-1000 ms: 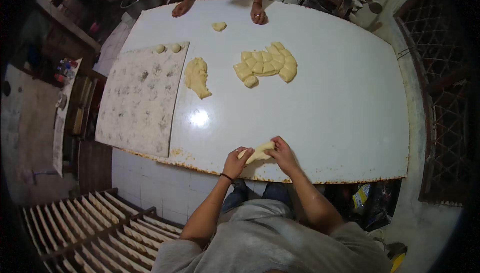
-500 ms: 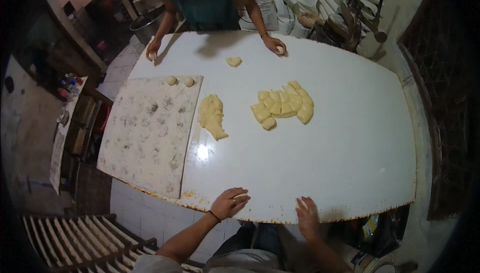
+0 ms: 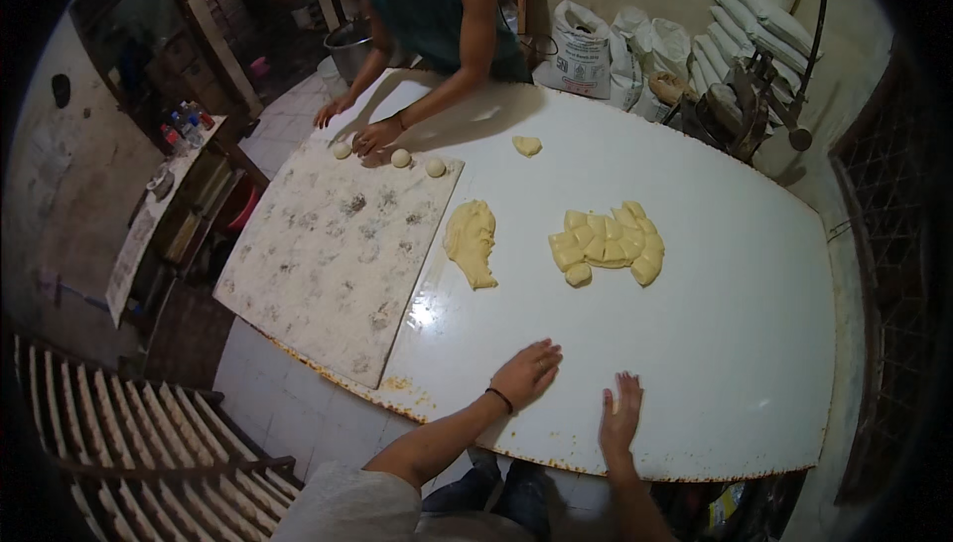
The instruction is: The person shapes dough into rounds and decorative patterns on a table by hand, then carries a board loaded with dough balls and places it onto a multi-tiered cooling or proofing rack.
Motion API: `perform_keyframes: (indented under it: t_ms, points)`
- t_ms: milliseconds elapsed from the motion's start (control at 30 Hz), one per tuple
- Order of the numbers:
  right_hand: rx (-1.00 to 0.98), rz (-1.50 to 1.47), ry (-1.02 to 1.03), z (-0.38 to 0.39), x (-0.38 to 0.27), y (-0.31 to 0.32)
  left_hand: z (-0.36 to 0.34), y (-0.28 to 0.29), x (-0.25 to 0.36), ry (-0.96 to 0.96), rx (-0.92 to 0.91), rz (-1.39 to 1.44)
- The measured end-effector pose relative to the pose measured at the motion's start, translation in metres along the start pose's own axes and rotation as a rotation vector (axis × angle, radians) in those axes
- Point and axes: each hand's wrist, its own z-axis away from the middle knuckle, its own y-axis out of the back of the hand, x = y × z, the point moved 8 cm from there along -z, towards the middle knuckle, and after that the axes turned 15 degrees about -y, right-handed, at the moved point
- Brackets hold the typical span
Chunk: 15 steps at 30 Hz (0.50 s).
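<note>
Since the earlier picture, the left hand [image 3: 528,368] and the right hand [image 3: 620,415] had slid farther in over the shiny white table with rusty edges [image 3: 735,343]. Both lay palm down with fingers stretched out, not clenched. I could not tell if any dough hid under the palms.

Nearest to them was the flat yellow patch of dough cut into chunks [image 3: 608,244], out in the middle of the table, perhaps so that people on both sides could reach it. To its left lay a long, lumpy yellow piece of dough [image 3: 471,244], and farther off a small yellow scrap of dough [image 3: 527,146].

On the left, the big flat board dusted with flour [image 3: 308,244] now held three round, pale dough balls [image 3: 435,168], not two. The flour probably kept them from sticking. Across the table, a co-worker in a sleeveless blue-green shirt [image 3: 462,6] leaned in, one hand [image 3: 377,135] down between two balls; its grip was too small to tell. Behind stood tall white sacks [image 3: 581,51].
</note>
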Motion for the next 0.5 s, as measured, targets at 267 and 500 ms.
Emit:
perform_keyframes:
  t_ms: [267,500]
  points:
    - [0.031,0.003,-0.064,-0.004,0.040,0.014,0.014,0.026,-0.014,0.040,-0.069,0.025]
    - [-0.204,0.013,0.088,0.065,0.073,0.015,0.082,0.033,-0.002,-0.089,-0.313,0.147]
